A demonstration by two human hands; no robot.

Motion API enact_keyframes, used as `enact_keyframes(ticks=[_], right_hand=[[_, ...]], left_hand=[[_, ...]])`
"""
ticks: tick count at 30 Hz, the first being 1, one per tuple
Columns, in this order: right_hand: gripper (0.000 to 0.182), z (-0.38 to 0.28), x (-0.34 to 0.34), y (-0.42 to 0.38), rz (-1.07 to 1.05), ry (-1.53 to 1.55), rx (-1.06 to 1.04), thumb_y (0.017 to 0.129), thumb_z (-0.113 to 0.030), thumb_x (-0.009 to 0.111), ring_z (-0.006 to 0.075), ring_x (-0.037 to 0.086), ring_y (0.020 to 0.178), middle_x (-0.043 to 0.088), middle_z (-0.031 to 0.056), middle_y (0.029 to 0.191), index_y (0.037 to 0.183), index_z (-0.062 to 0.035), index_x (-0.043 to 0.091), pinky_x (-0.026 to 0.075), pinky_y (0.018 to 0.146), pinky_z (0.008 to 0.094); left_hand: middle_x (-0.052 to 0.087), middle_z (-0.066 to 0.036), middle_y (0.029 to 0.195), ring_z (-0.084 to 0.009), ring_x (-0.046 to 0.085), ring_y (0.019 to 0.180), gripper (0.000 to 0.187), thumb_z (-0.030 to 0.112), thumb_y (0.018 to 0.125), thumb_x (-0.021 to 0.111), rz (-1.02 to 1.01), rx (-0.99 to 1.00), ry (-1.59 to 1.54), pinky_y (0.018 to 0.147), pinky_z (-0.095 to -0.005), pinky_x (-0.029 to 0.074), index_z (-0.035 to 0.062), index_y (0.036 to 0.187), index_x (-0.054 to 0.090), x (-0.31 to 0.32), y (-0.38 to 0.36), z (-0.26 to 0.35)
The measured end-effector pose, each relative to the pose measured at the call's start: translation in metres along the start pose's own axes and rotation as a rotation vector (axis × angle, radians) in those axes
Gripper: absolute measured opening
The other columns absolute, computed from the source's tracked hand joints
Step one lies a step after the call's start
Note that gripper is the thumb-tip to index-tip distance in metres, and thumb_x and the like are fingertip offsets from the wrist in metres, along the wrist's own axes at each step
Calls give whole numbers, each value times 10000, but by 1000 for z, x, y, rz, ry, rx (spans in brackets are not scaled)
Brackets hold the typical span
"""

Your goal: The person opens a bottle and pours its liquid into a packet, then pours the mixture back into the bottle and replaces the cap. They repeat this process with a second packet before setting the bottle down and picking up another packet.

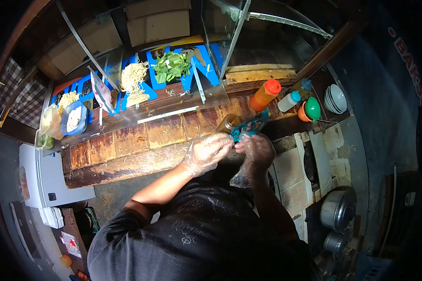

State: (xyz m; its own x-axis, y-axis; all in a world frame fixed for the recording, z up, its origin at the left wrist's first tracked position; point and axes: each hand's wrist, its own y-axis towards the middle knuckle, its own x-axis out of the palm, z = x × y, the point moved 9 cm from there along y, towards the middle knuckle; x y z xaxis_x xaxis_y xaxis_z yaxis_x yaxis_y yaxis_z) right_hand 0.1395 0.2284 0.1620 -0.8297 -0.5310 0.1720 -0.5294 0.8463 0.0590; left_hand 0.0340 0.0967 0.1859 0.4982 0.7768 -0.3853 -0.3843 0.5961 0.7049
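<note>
Packet (249,126), teal and printed, sits between my two gloved hands, over the near edge of the table (122,142). My right hand (258,152) has its fingers closed on the packet's near end. The fingers of my left hand (207,152) are drawn together at its near left corner; whether they pinch it too I cannot tell. Just beyond my left fingertips stands a brown jar (229,122). Past the packet, to the right, come an orange bottle with a red cap (264,96), a white bottle with a teal cap (288,101), a green cup (313,109) and a stack of white bowls (335,99). Farther off, left of the bottles, leafy greens (172,67) lie beside noodles (134,77) on a blue-lettered shelf, with a blue tub (75,119) near its left end.
</note>
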Motion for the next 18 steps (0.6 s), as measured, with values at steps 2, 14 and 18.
enact_keyframes(ticks=[2, 14, 18], right_hand=[[134, -3, 4, 1, -51, -14, -14, 879, -13, 659, 165, 676, 649, 703, 150, 812, 963, 88, 634, 572, 623, 281], [100, 31, -33, 5, 51, -17, 63, 881, -25, 667, 158, 641, 678, 672, 104, 901, 947, 48, 654, 556, 597, 277], [93, 38, -18, 14, -122, -66, 87, 894, -20, 645, 157, 642, 706, 659, 101, 886, 954, 50, 647, 562, 634, 281]], left_hand=[[716, -129, 936, -286, 716, 816, 137, 40, 813, 758, 8, -64, -11, 714, -345, 585, 16, 938, 707, -2, 0, -4], [653, -133, 1000, -189, 693, 881, 89, -20, 911, 661, 43, -515, -518, 786, -304, 575, -82, 974, 661, 6, -24, -62], [694, -109, 964, -171, 691, 848, 116, -16, 910, 677, 136, -611, -736, 765, -278, 565, -61, 1017, 670, 10, -40, -80]])
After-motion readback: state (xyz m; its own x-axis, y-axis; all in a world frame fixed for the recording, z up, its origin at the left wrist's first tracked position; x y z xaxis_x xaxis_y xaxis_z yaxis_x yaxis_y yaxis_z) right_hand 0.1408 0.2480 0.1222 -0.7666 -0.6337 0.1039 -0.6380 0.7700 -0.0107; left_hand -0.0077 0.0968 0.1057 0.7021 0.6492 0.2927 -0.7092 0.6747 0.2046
